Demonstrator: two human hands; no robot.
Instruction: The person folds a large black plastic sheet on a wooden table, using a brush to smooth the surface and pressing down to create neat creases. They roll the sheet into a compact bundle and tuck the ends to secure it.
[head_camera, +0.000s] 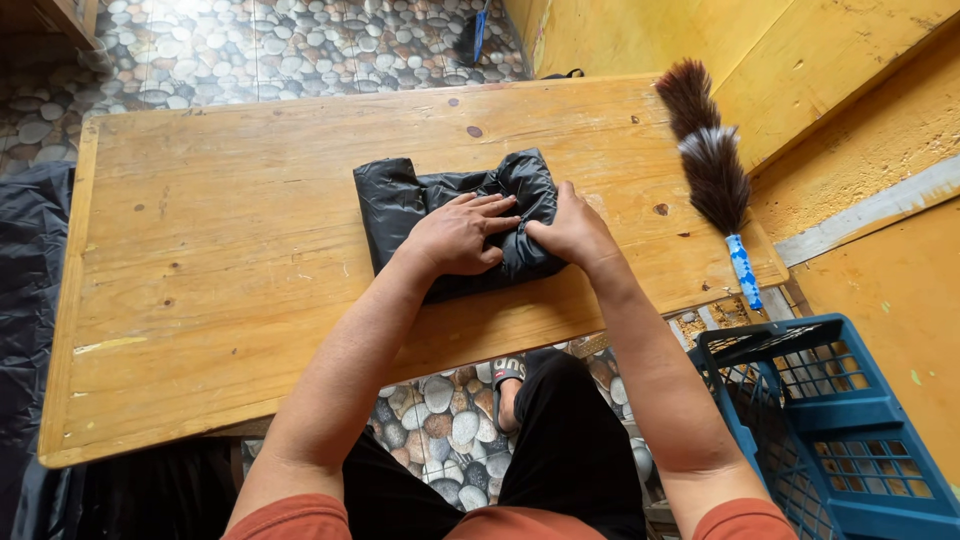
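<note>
Black padded garment (455, 215), folded into a compact bundle, lies near the middle of the wooden table (230, 260), a little toward its far right part. From the head view, your left hand (458, 233) rests flat on top of the bundle, fingers stretched out toward the right and pressing down on the shiny fabric. Your right hand (570, 230) sits just beside it at the bundle's right edge, its grip curled into the cloth, fingertips tucked in so you cannot tell exactly how much fabric they pinch. The two hands nearly touch at the fingertips.

A feather duster (712, 165) with a brown and grey head and a blue patterned handle lies along the right edge of the table, well apart from the bundle. A blue plastic crate (850, 430) stands on the floor at your right. Dark sheeting (30, 270) hangs at the left side of the table, over a pebble-patterned floor (300, 40).
</note>
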